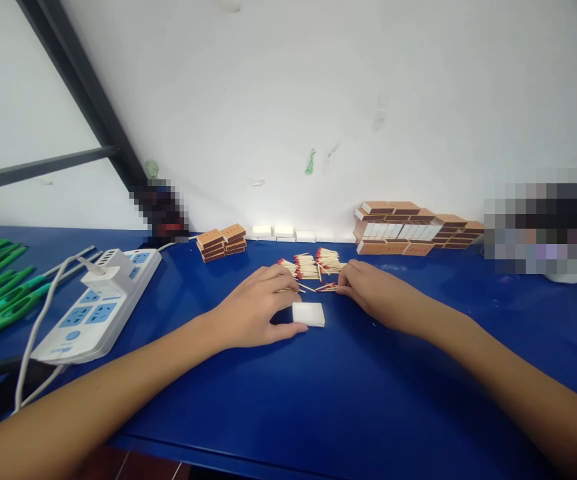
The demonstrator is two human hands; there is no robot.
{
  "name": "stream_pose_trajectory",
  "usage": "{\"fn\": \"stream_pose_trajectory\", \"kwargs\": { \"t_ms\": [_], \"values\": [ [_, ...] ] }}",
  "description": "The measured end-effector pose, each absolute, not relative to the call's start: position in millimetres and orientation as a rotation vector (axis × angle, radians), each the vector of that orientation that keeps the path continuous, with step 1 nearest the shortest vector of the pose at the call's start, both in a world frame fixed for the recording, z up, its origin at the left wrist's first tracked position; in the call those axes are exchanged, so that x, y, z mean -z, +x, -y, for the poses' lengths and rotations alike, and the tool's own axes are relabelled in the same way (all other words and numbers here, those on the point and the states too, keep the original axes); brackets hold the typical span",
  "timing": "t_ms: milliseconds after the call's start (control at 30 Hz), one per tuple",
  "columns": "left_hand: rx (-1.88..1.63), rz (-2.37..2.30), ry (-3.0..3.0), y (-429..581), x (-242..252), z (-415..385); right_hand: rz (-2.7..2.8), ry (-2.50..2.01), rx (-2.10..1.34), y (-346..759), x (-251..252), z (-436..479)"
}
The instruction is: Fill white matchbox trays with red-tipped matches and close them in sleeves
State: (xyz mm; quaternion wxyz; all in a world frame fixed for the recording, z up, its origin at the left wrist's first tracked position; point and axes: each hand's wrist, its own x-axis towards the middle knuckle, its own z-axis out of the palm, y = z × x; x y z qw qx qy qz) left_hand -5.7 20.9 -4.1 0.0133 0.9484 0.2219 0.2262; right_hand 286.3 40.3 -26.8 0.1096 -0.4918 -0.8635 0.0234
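A small white matchbox tray (pixel 309 314) lies on the blue table between my hands. My left hand (pixel 255 303) bends round its left end, the thumb along the near edge and a finger by the far corner; the other fingers reach over a few loose matches. My right hand (pixel 365 287) is closed in a pinch at the stick ends of a few red-tipped matches (pixel 325 288); its fingertips are partly hidden. Just beyond both hands lie piles of matches (pixel 308 267) with red heads. Whether the tray holds anything I cannot make out.
Stacked brown matchboxes (pixel 214 245) stand at the back left, with more matchboxes (pixel 393 248) at the back right. White trays (pixel 284 233) line the wall (pixel 278 100). At left are a power strip (pixel 103 313), its white cable and several green-handled tools (pixel 3 287).
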Motion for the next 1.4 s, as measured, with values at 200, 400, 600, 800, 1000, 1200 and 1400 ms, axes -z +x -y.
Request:
{"fn": "stream_pose_trajectory", "kwargs": {
  "t_ms": [200, 400, 600, 800, 1000, 1200, 1400],
  "values": [
    [-0.702, -0.688, 2.948, -5.9, 4.1, -20.6, 2.562, -1.358, -0.093, 289.6, 25.1, -39.4],
    [-0.708, -0.685, 2.956, -6.1, 5.2, -20.8, 2.555, -1.446, -0.091, 287.9, 23.0, -39.7],
    [-0.712, -0.672, 2.95, -5.9, 4.4, -21.4, 2.554, -1.462, -0.081, 285.8, 21.4, -37.9],
    [-0.714, -0.675, 2.957, -5.7, 3.9, -20.8, 2.587, -1.455, -0.048, 286.9, 21.9, -36.7],
    [-0.717, -0.676, 2.955, -6.1, 4.6, -20.8, 2.593, -1.429, -0.043, 288.7, 18.2, -35.7],
    [-0.72, -0.671, 2.958, -5.8, 4.2, -20.0, 2.567, -1.431, -0.01, 286.5, 6.8, -30.0],
    [-0.807, -0.699, 2.961, -5.7, 3.3, -19.2, 2.544, -1.35, -0.117, 283.0, 0.3, -21.1]
  ]
}}
